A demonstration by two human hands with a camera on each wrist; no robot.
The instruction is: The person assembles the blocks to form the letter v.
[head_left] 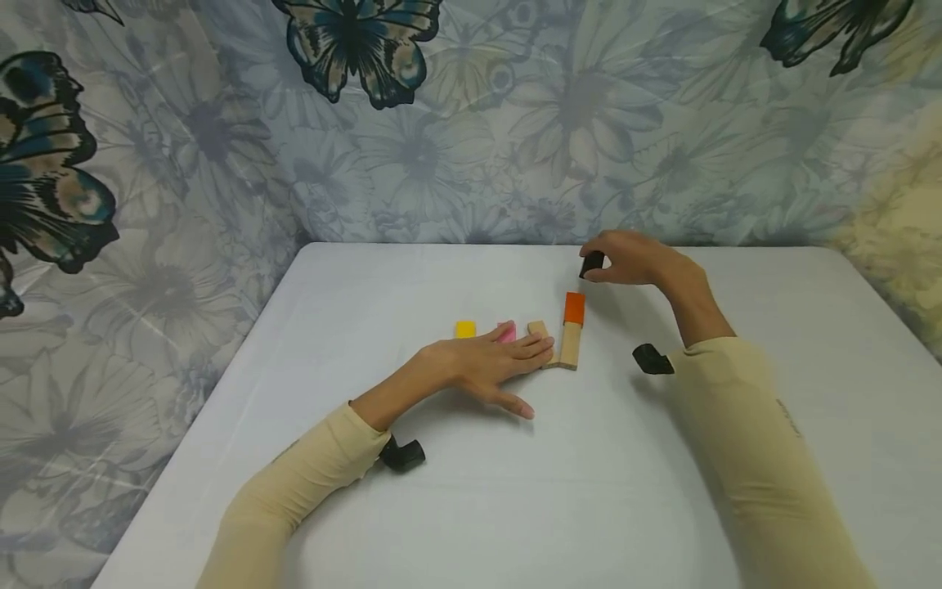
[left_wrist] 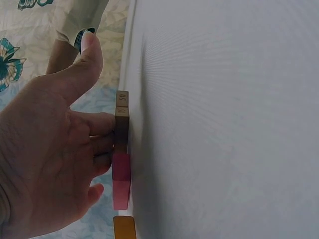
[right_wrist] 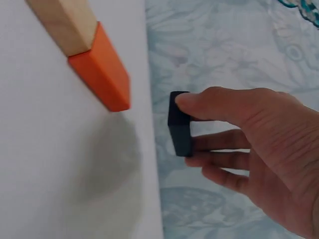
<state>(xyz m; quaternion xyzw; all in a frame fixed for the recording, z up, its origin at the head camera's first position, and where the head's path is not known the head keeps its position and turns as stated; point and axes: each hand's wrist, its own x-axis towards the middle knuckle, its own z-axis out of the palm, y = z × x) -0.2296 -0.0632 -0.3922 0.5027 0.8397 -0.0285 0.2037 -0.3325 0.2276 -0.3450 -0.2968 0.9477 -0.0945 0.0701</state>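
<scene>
My right hand (head_left: 629,258) pinches a black block (right_wrist: 180,124) between thumb and fingers, above the table's far edge. Just nearer to me lies an orange block (head_left: 575,308), end to end with a plain wooden block (head_left: 570,345). My left hand (head_left: 496,364) is spread flat over the row, its fingertips at the wooden blocks (left_wrist: 122,112), which carry printed numbers in the left wrist view. Under its fingers shows a pink block (left_wrist: 121,181), partly hidden in the head view. A yellow block (head_left: 465,329) lies left of the pink one.
The white table (head_left: 471,523) reaches back to a cloth backdrop (head_left: 471,164) printed with butterflies and flowers. Black wrist-worn devices stick out at the left cuff (head_left: 403,455) and at the right cuff (head_left: 652,360).
</scene>
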